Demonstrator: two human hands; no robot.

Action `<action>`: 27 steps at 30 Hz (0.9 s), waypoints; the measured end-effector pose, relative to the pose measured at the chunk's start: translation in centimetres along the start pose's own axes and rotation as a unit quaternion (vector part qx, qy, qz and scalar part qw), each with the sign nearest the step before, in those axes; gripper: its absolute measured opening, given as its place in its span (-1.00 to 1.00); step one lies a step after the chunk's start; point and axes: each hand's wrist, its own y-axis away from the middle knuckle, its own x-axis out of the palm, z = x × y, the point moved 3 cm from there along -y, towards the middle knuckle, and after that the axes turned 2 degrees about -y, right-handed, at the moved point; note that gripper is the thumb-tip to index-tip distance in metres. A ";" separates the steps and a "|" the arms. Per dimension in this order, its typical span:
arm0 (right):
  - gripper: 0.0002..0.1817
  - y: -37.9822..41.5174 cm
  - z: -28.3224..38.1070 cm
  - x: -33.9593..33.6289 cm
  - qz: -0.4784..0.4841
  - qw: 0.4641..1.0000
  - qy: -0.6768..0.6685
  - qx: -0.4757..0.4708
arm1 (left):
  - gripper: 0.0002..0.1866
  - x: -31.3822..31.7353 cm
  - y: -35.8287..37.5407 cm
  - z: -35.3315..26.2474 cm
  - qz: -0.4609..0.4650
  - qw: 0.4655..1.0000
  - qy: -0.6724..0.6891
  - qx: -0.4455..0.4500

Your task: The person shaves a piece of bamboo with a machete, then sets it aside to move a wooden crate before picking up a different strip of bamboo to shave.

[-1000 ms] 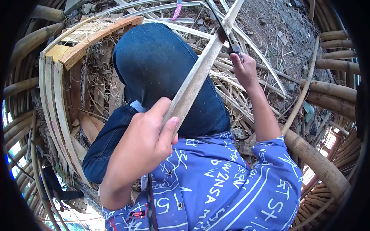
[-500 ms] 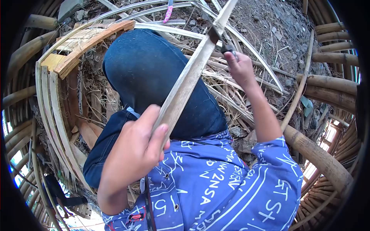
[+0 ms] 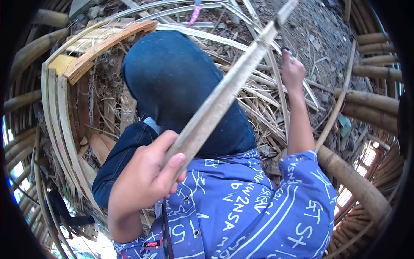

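A long, pale split-bamboo strip point(image 3: 224, 93) runs from my lap up toward the top right, its hollow inner face showing. My left hand point(image 3: 151, 168) is wrapped round its lower end, thumb on top. Farther up, my right hand point(image 3: 293, 71) grips the handle of a knife point(image 3: 279, 32), whose dark blade lies against the strip near its upper end. Most of the blade is hidden or seen edge-on. The strip passes over my raised knee point(image 3: 177, 86) in dark jeans.
Long split strips point(image 3: 207, 31) and thin shavings point(image 3: 263, 105) lie on the rocky ground point(image 3: 319, 39) ahead. A wooden frame point(image 3: 112, 49) with curved slats point(image 3: 64, 116) stands at my left. Bamboo poles point(image 3: 353, 181) enclose both sides. A pink-and-blue item point(image 3: 195, 13) lies at the top.
The knife and my right hand have moved up and right, farther along the strip. The strip's far end has swung right, while my left hand keeps its hold.
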 end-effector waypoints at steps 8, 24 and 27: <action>-0.35 6.9 5.5 -2.5 0.133 0.955 -0.261 0.041 | -0.89 1.0 -1.0 -0.9 -0.006 0.996 -0.077 0.039; -0.30 5.0 6.4 -1.0 0.121 0.984 0.030 -0.130 | -0.87 1.3 -1.2 0.0 -0.035 0.993 -0.088 0.067; -0.26 3.8 5.4 -0.3 0.102 0.988 0.075 -0.092 | -0.91 1.2 -1.0 -0.5 -0.030 0.992 -0.094 0.075</action>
